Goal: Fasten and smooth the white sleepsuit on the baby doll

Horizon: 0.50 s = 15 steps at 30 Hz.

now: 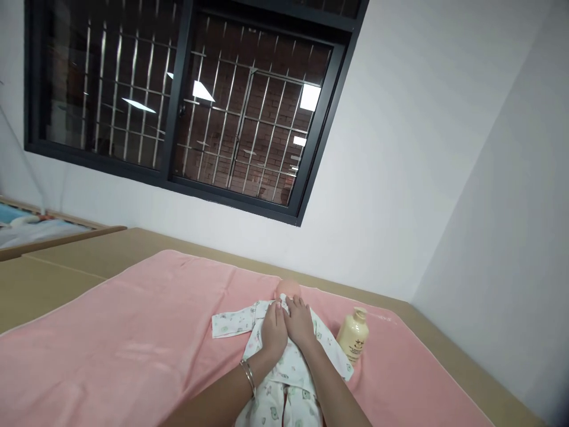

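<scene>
A baby doll point(288, 289) in a white printed top point(288, 363) and matching trousers point(269, 405) lies on its back, with its head toward the wall. My left hand point(274, 330) rests on the upper chest of the top, fingers extended and held close together. Beside it, my right hand point(299, 318) lies flat near the collar, its fingers stretched toward the doll's head. The two hands touch or nearly touch. One sleeve point(233, 322) reaches out to the left. Both hands cover part of the chest and collar, and the doll's face is largely hidden.
A pale yellow bottle point(354, 335) stands close to the doll's right-hand sleeve. Under everything, a pink blanket point(146, 332) covers the tan tabletop point(53, 279). White walls and a barred window point(240, 118) rise behind. A wooden-edged bed point(44, 234) is at far left.
</scene>
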Tool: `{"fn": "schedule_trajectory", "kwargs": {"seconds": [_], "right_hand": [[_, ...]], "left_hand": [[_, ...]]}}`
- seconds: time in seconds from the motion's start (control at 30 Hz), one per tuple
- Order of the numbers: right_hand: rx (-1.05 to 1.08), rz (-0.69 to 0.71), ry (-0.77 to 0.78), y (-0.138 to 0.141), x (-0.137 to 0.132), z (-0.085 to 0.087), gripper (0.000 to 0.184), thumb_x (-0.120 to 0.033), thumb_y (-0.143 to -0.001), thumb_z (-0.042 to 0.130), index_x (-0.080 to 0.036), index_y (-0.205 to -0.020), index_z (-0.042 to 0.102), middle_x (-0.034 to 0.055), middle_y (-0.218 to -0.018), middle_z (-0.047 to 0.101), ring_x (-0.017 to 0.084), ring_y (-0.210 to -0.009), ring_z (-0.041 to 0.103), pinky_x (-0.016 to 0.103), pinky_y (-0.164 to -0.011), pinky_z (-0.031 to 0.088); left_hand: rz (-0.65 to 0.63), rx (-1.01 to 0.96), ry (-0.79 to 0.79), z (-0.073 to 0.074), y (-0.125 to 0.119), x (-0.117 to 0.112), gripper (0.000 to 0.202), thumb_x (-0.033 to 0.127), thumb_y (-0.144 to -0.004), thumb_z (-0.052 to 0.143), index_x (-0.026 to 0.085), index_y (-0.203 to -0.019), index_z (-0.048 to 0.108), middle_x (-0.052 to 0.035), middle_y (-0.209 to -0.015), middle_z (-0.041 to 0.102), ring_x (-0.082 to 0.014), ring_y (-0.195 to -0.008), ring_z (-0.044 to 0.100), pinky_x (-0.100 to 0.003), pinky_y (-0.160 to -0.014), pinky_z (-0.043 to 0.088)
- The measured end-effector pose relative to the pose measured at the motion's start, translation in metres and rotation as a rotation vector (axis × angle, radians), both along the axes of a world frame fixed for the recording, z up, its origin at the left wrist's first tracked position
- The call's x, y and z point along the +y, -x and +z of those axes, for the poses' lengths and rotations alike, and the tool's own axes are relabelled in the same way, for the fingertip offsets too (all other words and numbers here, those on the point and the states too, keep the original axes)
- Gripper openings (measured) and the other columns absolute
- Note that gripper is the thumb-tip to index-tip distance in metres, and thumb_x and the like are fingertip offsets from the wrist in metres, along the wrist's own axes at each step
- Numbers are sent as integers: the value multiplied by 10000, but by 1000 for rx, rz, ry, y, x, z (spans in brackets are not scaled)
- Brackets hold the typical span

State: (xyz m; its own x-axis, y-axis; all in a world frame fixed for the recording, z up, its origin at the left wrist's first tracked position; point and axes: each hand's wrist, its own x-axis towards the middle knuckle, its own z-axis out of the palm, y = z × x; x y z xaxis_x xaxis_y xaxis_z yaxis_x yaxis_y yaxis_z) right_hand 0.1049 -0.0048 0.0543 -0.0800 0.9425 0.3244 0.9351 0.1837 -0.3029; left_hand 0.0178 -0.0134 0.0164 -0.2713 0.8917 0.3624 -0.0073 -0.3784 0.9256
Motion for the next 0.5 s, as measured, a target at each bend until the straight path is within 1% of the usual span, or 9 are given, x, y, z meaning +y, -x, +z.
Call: {"fn": "schedule_trajectory", "kwargs": {"seconds": [0.1,0.13,0.2,0.27,0.33,0.37,0.4,0.43,0.5], "right_hand": [[25,238,-60,-6,-15,-12,429,-283,-928,398,-250,-1319,573,45,-1461,420,235,-1407,275,469,-1169,114],[57,271,-72,-12,-19,-18,436,-262,-924,384,-250,-1314,578,34,-1455,430,215,-1407,276,447,-1177,106],[134,223,-64,-25,-23,-28,453,-270,-927,364,-220,-1331,564,48,-1461,420,202,-1407,278,423,-1181,111],[199,94,-17,-30,-18,-31,494,-337,-951,346,-173,-1394,490,84,-1498,354,218,-1416,254,422,-1176,135],[216,-35,52,-25,-8,-26,557,-415,-974,319,-142,-1454,392,116,-1526,289,250,-1425,226,451,-1162,168],[189,-77,90,-19,-2,-20,566,-441,-984,300,-141,-1457,381,127,-1519,302,271,-1421,230,480,-1150,178],[148,-118,123,-12,3,-15,562,-465,-989,294,-149,-1439,407,135,-1508,323,305,-1411,243,522,-1131,192],[92,-140,140,-6,7,-9,536,-457,-993,303,-160,-1418,438,135,-1500,338,331,-1399,260,551,-1112,205],[-8,-67,107,3,8,-2,462,-376,-1001,318,-200,-1401,466,101,-1505,339,327,-1407,238,551,-1117,185]], "left_hand": [[-11,-12,17,-1,2,2,466,502,-952,263,212,-1098,598,-111,-1157,661,-244,-1124,597,-373,-1008,428],[-3,-10,18,-2,1,3,465,498,-953,269,209,-1113,596,-111,-1176,656,-242,-1138,591,-374,-1015,425],[29,-1,11,-7,-1,6,468,490,-953,280,199,-1144,593,-114,-1215,641,-238,-1170,574,-380,-1034,415],[55,19,-5,-12,-4,9,470,478,-955,280,192,-1147,600,-114,-1213,643,-235,-1174,572,-388,-1043,412],[50,57,-30,-17,-6,11,462,461,-957,280,193,-1124,617,-107,-1182,660,-230,-1157,582,-392,-1047,413],[38,77,-44,-18,-6,12,457,451,-958,279,195,-1115,624,-101,-1172,667,-227,-1153,584,-393,-1054,409],[25,93,-56,-18,-6,13,453,442,-960,279,197,-1116,627,-96,-1175,668,-223,-1159,581,-393,-1066,399],[13,105,-64,-19,-6,13,451,432,-961,278,198,-1128,626,-91,-1191,664,-219,-1173,572,-390,-1078,388],[2,113,-62,-18,-5,13,455,416,-964,276,195,-1186,605,-85,-1258,634,-209,-1220,543,-375,-1100,368]]}}
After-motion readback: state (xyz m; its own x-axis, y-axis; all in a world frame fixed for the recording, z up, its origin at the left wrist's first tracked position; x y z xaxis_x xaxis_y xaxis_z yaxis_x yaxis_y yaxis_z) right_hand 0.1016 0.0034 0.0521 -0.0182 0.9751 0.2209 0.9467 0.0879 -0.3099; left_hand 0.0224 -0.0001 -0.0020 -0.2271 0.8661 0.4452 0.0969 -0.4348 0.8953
